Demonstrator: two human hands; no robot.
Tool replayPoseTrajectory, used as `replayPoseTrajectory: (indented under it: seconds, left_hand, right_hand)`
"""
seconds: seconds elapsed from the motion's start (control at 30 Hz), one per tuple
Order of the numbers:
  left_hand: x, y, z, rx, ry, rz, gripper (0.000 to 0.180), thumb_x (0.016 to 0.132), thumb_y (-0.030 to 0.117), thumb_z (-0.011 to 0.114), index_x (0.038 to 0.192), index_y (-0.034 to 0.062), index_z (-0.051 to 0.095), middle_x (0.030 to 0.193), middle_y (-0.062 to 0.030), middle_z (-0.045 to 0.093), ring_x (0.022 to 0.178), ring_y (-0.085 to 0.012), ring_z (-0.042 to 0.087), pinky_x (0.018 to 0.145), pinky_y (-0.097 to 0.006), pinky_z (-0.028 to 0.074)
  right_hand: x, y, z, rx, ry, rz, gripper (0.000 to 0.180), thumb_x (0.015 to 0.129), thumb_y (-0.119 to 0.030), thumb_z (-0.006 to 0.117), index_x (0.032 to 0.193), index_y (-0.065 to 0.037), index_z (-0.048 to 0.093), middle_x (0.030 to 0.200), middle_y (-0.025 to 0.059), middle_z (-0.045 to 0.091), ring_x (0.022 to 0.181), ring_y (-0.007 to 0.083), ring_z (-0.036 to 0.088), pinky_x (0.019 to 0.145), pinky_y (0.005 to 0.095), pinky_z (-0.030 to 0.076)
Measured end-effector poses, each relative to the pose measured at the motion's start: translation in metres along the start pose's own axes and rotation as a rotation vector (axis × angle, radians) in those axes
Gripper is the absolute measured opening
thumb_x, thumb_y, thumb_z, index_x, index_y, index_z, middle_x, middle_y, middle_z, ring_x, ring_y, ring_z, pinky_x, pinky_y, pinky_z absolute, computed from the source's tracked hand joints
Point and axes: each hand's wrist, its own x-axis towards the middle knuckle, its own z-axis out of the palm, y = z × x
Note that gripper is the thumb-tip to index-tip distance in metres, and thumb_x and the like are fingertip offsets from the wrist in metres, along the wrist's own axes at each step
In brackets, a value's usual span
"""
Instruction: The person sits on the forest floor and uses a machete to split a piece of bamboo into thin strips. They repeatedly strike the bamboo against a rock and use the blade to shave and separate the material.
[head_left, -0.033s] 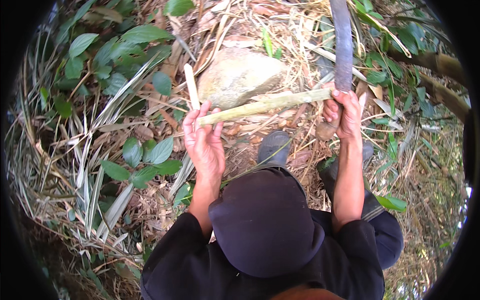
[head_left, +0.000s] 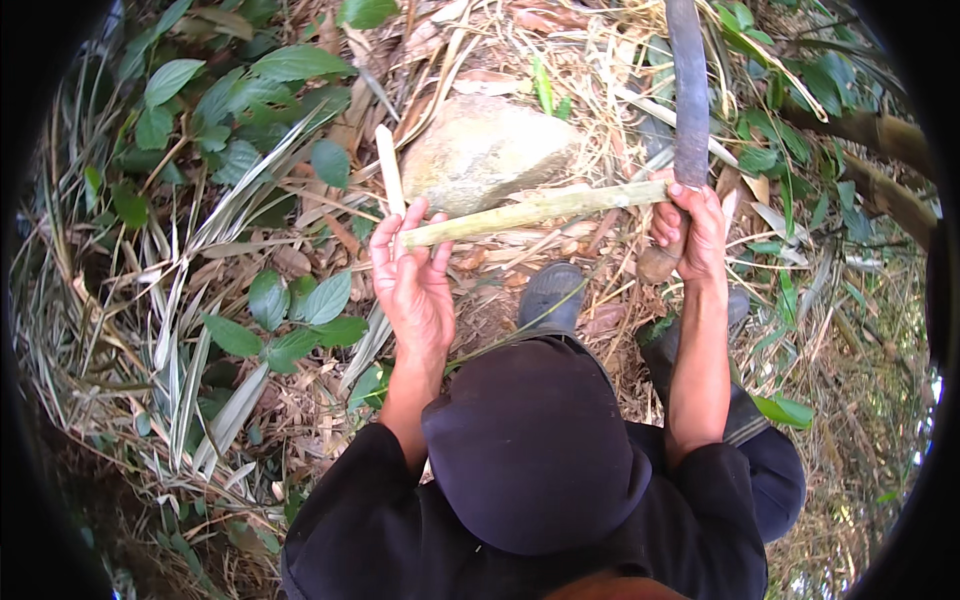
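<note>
Head view: brown ground strewn with dry straw and bark chips spreads beneath me, with broad-leaved green plants at the upper left. A rounded dark cloth cap fills the lower middle, and beyond it sits a pale tan, rough-faced stone. My right hand is wrapped around the brown handle of a long, curved, dark-bladed knife, its blade running up out of sight. Stretched between my hands, on the near side of the stone, is a narrow yellow-green strip of split cane. My right thumb presses on one end; the thumb and fingertips of my left hand pinch the other. A short, pale, peeled stick points up from those left fingertips; I can't tell whether they grip it.
</note>
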Motion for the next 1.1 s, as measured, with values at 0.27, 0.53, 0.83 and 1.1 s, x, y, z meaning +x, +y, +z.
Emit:
replayPoseTrajectory:
  seconds: [0.27,0.53,0.83,1.1]
  left_hand:
    - [0.0,0.004,0.006,-0.021,-0.019,-0.005,0.039,0.094,-0.002,0.054,0.131,0.0055,0.044,0.132,-0.0217,0.055,0.119,-0.0304,0.059,0.097,-0.037,0.056]
    - [0.007,-0.003,-0.017,0.113,0.168,0.042,0.031,0.098,0.008,0.055,0.126,-0.0006,0.043,0.122,-0.0197,0.06,0.112,-0.0254,0.063,0.096,-0.034,0.056]
    - [0.016,0.015,-0.04,1.468,0.071,0.491,0.037,0.077,0.001,0.061,0.114,0.0012,0.059,0.123,-0.0188,0.057,0.122,-0.0289,0.052,0.105,-0.046,0.039]
    - [0.031,0.019,-0.001,1.956,-0.618,0.59,0.034,0.088,0.02,0.066,0.12,0.0097,0.061,0.105,-0.0088,0.065,0.101,-0.0277,0.063,0.09,-0.043,0.05]
  right_hand:
    - [0.011,0.019,-0.008,-0.09,0.088,0.1,0.016,0.091,-0.014,0.064,0.097,-0.001,0.057,0.058,0.0007,0.049,0.042,0.0089,0.043,0.04,0.0233,0.037]
    - [0.013,0.031,0.006,-0.137,0.073,0.083,0.022,0.09,-0.022,0.072,0.094,-0.006,0.058,0.058,-0.001,0.051,0.042,0.0071,0.044,0.039,0.0221,0.037]
    - [0.028,0.026,0.043,-0.326,0.028,0.102,0.011,0.086,-0.011,0.065,0.088,-0.001,0.061,0.058,-0.0001,0.054,0.045,0.0074,0.047,0.041,0.0236,0.039]
    - [0.044,0.014,0.053,-0.573,-0.112,0.123,0.019,0.086,-0.019,0.068,0.086,-0.001,0.064,0.056,0.0014,0.056,0.044,0.0077,0.049,0.044,0.0252,0.039]
